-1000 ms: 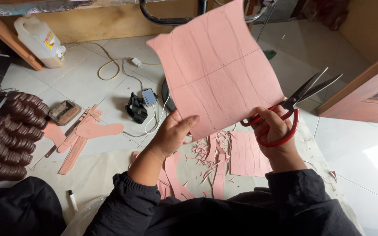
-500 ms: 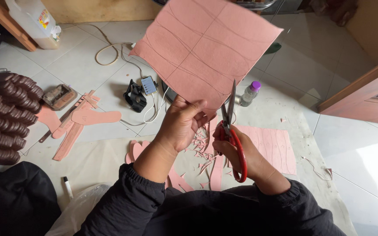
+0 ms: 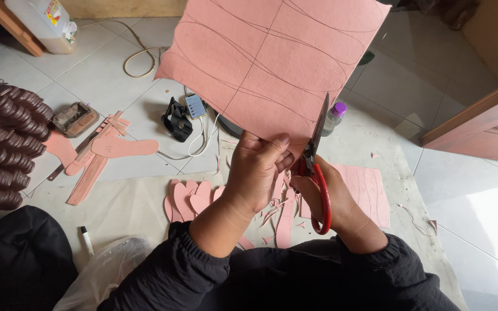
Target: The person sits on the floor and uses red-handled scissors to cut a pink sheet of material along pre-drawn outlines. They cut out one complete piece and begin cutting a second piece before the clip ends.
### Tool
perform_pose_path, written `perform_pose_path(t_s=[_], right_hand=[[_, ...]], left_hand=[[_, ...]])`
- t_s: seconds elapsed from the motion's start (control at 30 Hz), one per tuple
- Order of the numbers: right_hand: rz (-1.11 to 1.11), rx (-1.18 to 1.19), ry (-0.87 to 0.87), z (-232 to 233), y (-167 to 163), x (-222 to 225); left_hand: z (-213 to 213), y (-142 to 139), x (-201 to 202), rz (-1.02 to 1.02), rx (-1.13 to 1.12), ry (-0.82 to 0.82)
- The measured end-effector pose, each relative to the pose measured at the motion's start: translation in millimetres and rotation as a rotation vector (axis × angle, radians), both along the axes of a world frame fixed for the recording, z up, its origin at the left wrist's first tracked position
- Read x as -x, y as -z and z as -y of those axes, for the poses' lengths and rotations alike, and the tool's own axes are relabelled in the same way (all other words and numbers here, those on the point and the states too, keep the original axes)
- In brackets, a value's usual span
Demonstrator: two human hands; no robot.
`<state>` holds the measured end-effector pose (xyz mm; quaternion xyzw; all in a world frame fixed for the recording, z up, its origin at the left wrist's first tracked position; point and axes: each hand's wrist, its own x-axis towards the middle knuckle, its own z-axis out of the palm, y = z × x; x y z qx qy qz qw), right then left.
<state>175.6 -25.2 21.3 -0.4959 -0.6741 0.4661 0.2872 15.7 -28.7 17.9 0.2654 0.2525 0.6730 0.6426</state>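
A large pink sheet [image 3: 272, 63] marked with curved and straight pencil lines is held up in front of me. My left hand [image 3: 256, 173] pinches its lower edge near the middle. In my right hand [image 3: 329, 198] are red-handled scissors [image 3: 317, 167], blades pointing up and biting into the sheet's lower edge just right of my left thumb. Pink cut-out sole shapes [image 3: 191, 196] and thin offcuts [image 3: 283, 219] lie on the cloth below my hands.
Stacked dark brown soles [image 3: 4, 147] stand at the left. A pink sole shape and strips [image 3: 108, 152] lie on the tiles, beside a small tin [image 3: 75, 118], a phone with charger cable [image 3: 194, 106], a purple-capped bottle [image 3: 334, 117] and a plastic jug [image 3: 44, 20]. Another marked pink sheet [image 3: 370, 184] lies at right.
The sheet has come closer and higher. My right hand swung the scissors from off to the right, blades open, in to the sheet's lower edge, blades upright and cutting.
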Motion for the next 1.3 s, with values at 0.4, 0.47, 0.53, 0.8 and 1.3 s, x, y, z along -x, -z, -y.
perform_pose_path(t_s=[0.4, 0.47, 0.53, 0.8, 1.3], right_hand=[[-0.010, -0.089, 0.068, 2.2, 2.7, -1.7], [-0.023, -0.129, 0.039, 2.8, 0.9, -4.5], [-0.029, -0.126, 0.026, 3.1, 0.1, -6.5], [0.029, -0.094, 0.030, 1.1, -3.2, -13.8], [0.128, -0.011, 0.034, 1.7, -16.7, -22.9]], left_hand=[[7.7, -7.5, -19.4, -0.035, 0.034, -0.064], [7.7, -10.4, -18.9, -0.046, 0.055, -0.063], [7.8, -11.7, -18.6, -0.031, 0.068, -0.062], [3.1, -4.7, -15.5, -0.076, 0.034, -0.059], [-4.1, 2.5, 1.6, -0.181, -0.073, -0.010]])
